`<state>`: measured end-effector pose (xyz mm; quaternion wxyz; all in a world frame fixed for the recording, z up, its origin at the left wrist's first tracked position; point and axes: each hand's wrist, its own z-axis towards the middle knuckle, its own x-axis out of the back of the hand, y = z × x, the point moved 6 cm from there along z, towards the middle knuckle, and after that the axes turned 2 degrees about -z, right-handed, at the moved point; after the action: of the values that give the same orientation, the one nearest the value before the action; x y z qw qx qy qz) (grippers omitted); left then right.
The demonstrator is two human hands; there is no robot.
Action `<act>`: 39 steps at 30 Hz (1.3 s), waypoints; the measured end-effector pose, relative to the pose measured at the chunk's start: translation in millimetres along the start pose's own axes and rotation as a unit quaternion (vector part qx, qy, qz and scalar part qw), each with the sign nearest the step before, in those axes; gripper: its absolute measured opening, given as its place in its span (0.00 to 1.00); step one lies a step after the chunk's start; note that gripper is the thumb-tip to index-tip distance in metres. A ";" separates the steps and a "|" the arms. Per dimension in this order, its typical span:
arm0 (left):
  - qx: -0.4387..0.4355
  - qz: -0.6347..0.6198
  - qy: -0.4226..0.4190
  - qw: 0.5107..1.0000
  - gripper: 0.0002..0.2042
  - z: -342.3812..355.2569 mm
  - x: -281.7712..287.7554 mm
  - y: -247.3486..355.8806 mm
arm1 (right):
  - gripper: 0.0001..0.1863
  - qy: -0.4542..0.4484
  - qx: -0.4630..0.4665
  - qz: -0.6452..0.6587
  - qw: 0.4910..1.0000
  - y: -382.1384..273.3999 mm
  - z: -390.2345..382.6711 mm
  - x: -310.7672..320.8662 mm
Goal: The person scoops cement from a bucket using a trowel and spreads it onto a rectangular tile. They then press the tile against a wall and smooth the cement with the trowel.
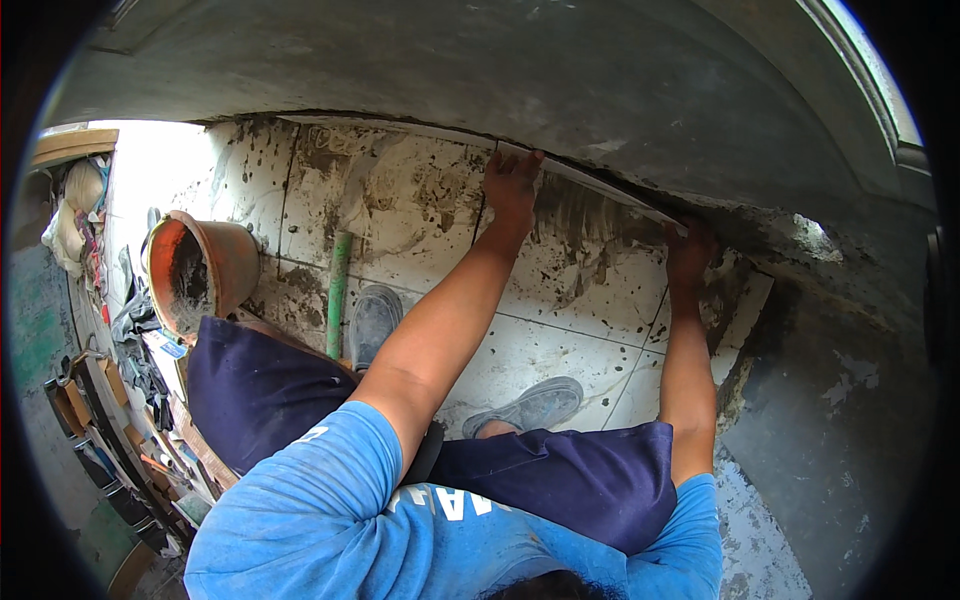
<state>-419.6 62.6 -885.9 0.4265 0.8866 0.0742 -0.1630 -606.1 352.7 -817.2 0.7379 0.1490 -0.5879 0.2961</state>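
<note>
A thin white strip of tile [602,187] stands along the foot of the grey wall, where it meets the floor. My left hand [511,192] holds its left end, with the fingers bent over the upper edge. At the other end, my right hand [689,258] grips the strip near the corner; shadow hides part of its fingers. Another pale strip [400,126] runs along the wall to the left of my left hand.
White floor tiles [560,345] smeared with mortar lie under my shoes. An orange bucket [232,262] with grey residue leans at left, near a green tube [338,290]. Clutter and tools [150,440] fill the far left; a rough wall edge [770,300] stands at right.
</note>
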 end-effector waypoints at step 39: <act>0.130 0.004 -0.162 0.978 0.12 15.8 -5.7 11.0 | 0.47 0.159 -0.317 0.249 0.901 15.9 -24.9 -41.7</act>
<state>-425.5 43.4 -885.0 0.3143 0.8966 -0.0219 -0.3112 -601.9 368.3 -865.7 0.7318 -0.2933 -0.5435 0.2882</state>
